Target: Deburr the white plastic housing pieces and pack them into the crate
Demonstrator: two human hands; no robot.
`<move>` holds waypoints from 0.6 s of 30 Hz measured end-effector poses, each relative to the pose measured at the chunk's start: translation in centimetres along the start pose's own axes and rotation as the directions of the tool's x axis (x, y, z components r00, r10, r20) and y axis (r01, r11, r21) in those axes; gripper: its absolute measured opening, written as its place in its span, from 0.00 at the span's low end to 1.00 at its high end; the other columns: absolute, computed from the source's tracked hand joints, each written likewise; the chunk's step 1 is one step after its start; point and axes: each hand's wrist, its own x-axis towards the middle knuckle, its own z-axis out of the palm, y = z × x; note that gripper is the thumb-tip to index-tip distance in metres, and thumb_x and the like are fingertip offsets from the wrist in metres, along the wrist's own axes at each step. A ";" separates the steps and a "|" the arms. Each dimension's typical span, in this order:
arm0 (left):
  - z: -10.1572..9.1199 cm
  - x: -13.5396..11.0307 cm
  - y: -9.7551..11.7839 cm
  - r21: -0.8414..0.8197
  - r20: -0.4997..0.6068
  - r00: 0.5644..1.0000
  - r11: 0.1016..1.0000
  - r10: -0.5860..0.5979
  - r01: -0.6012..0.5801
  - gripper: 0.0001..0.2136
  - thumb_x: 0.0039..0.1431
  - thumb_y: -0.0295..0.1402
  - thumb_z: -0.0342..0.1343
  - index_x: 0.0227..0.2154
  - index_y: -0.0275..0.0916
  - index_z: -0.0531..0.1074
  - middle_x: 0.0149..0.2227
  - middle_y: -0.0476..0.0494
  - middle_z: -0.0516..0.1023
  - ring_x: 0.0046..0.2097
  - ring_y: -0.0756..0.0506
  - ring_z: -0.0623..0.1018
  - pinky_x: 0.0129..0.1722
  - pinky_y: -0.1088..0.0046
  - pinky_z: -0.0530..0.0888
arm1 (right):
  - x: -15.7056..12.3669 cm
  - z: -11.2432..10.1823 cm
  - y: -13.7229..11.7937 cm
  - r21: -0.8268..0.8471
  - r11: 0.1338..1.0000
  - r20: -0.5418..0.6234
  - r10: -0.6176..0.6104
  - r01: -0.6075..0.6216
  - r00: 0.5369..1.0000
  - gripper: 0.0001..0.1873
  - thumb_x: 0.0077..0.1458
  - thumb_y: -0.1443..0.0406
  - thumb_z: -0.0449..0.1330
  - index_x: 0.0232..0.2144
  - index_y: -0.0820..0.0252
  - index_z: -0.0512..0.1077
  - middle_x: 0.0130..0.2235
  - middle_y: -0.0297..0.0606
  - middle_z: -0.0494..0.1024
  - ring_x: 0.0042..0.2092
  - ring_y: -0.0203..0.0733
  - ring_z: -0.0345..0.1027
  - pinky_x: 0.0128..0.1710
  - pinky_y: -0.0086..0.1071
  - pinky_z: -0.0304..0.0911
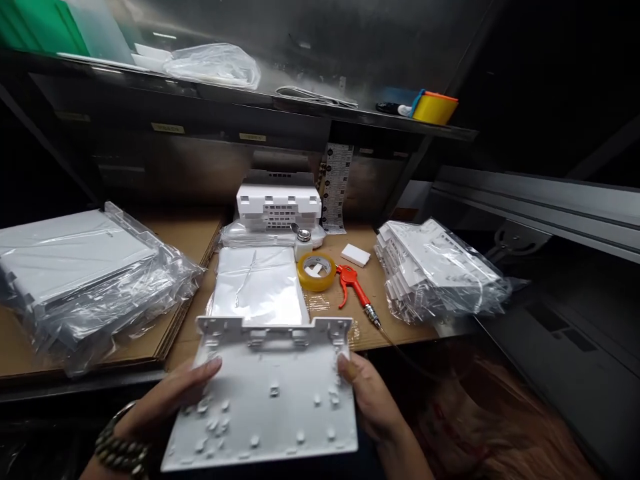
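Note:
Between my two hands is a white plastic housing panel (pixel 280 417), its inner side with small clips and posts facing me. My left hand (pixel 175 390) grips its left edge, thumb lying on the face. On the right edge, my right hand (pixel 369 393) holds it the same way; the other fingers of both hands are hidden behind the panel. Just beyond the panel lies a stack of clear plastic bags (pixel 257 283). A roll of yellow tape (pixel 317 272) and a red air blow gun (pixel 353 283) with a hose are to the right of the bags.
Bagged white panels (pixel 75 250) lie on cardboard (pixel 193 233) at left, with more bagged panels (pixel 435 263) at right. White parts (pixel 279 203) are stacked at the back, near a label strip (pixel 336 190). Overhead, a metal shelf (pixel 300 105) carries a yellow container (pixel 436 109).

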 end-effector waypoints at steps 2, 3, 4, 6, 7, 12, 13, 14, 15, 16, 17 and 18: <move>2.6 1.3 0.9 0.171 0.098 0.992 0.981 0.078 -0.094 0.20 0.53 0.50 0.66 0.37 0.36 0.81 0.26 0.42 0.77 0.37 0.32 0.80 0.35 0.57 0.79 | -1.2 -1.3 -0.6 0.150 0.987 -0.207 -0.022 0.054 0.978 0.27 0.52 0.48 0.71 0.46 0.61 0.79 0.39 0.45 0.85 0.44 0.54 0.81 0.47 0.46 0.74; 3.6 2.0 1.3 0.245 0.130 0.983 0.956 0.131 -0.160 0.17 0.56 0.47 0.65 0.35 0.36 0.81 0.27 0.42 0.76 0.38 0.33 0.79 0.38 0.61 0.78 | -1.7 -2.2 -1.2 0.207 0.972 -0.302 -0.040 0.107 0.952 0.26 0.50 0.50 0.73 0.45 0.60 0.79 0.40 0.44 0.86 0.45 0.54 0.81 0.48 0.47 0.75; 4.5 2.7 1.5 0.302 0.150 0.971 0.926 0.187 -0.225 0.12 0.54 0.41 0.68 0.33 0.36 0.81 0.28 0.43 0.77 0.40 0.35 0.78 0.41 0.65 0.77 | -2.2 -3.0 -1.8 0.251 0.953 -0.389 -0.061 0.170 0.919 0.26 0.49 0.51 0.74 0.45 0.60 0.80 0.41 0.44 0.86 0.46 0.55 0.81 0.48 0.47 0.75; 5.6 3.8 1.7 0.426 0.223 0.928 0.826 0.298 -0.368 0.08 0.46 0.31 0.74 0.30 0.38 0.82 0.33 0.44 0.78 0.46 0.37 0.75 0.49 0.75 0.72 | -3.3 -4.6 -3.1 0.295 0.908 -0.522 -0.107 0.296 0.846 0.25 0.49 0.54 0.75 0.47 0.59 0.79 0.43 0.45 0.86 0.48 0.56 0.81 0.50 0.49 0.75; 5.9 4.2 1.6 0.474 0.270 0.902 0.769 0.338 -0.430 0.12 0.42 0.27 0.76 0.31 0.39 0.83 0.37 0.45 0.79 0.50 0.38 0.73 0.54 0.79 0.68 | -3.8 -5.3 -3.5 0.301 0.887 -0.566 -0.130 0.351 0.814 0.25 0.50 0.55 0.74 0.48 0.59 0.79 0.45 0.45 0.86 0.49 0.57 0.80 0.51 0.49 0.75; 5.2 6.0 0.1 0.600 0.411 0.822 0.562 0.395 -0.570 0.23 0.38 0.21 0.77 0.40 0.46 0.83 0.43 0.49 0.80 0.51 0.40 0.72 0.56 0.83 0.61 | -5.5 -7.2 -4.3 0.280 0.818 -0.696 -0.188 0.503 0.693 0.25 0.56 0.56 0.70 0.54 0.57 0.76 0.49 0.43 0.85 0.54 0.56 0.78 0.57 0.51 0.72; 4.9 6.3 0.0 0.622 0.416 0.815 0.527 0.404 -0.579 0.23 0.40 0.18 0.74 0.39 0.47 0.83 0.42 0.49 0.80 0.48 0.40 0.73 0.53 0.82 0.63 | -5.7 -7.3 -4.3 0.275 0.811 -0.710 -0.190 0.516 0.678 0.25 0.56 0.56 0.70 0.54 0.57 0.76 0.49 0.43 0.85 0.55 0.56 0.78 0.57 0.51 0.72; 4.7 6.6 -0.1 0.645 0.424 0.805 0.485 0.416 -0.590 0.23 0.42 0.16 0.72 0.39 0.47 0.83 0.40 0.50 0.80 0.46 0.41 0.74 0.49 0.81 0.65 | -5.8 -7.3 -4.2 0.271 0.808 -0.718 -0.192 0.523 0.669 0.25 0.56 0.56 0.69 0.54 0.58 0.77 0.49 0.43 0.85 0.55 0.56 0.78 0.58 0.51 0.71; 4.5 6.9 0.1 0.671 0.428 0.798 0.443 0.424 -0.595 0.22 0.43 0.15 0.70 0.38 0.49 0.82 0.39 0.52 0.81 0.43 0.41 0.74 0.46 0.80 0.66 | -5.8 -7.3 -4.1 0.268 0.807 -0.719 -0.196 0.526 0.666 0.25 0.56 0.55 0.69 0.53 0.58 0.77 0.49 0.43 0.85 0.56 0.56 0.77 0.58 0.51 0.71; 4.3 7.2 0.4 0.696 0.429 0.795 0.404 0.428 -0.593 0.21 0.45 0.15 0.70 0.37 0.50 0.81 0.37 0.54 0.80 0.40 0.42 0.74 0.41 0.80 0.66 | -5.8 -7.3 -4.0 0.262 0.807 -0.718 -0.203 0.529 0.666 0.25 0.56 0.55 0.69 0.53 0.58 0.77 0.50 0.43 0.85 0.56 0.56 0.77 0.58 0.51 0.71; 4.2 7.5 0.8 0.720 0.435 0.794 0.365 0.425 -0.590 0.19 0.46 0.17 0.70 0.34 0.51 0.80 0.35 0.56 0.80 0.37 0.44 0.74 0.37 0.79 0.66 | -5.8 -7.3 -4.0 0.256 0.807 -0.717 -0.211 0.533 0.664 0.25 0.56 0.54 0.69 0.53 0.58 0.77 0.50 0.44 0.85 0.56 0.56 0.77 0.58 0.51 0.71; 4.2 7.8 1.4 0.734 0.416 0.813 0.378 0.408 -0.565 0.17 0.47 0.19 0.71 0.32 0.50 0.78 0.33 0.58 0.79 0.35 0.45 0.74 0.34 0.79 0.65 | -5.8 -7.3 -3.9 0.250 0.805 -0.716 -0.221 0.538 0.663 0.25 0.55 0.54 0.70 0.52 0.58 0.77 0.50 0.44 0.85 0.56 0.56 0.77 0.58 0.51 0.71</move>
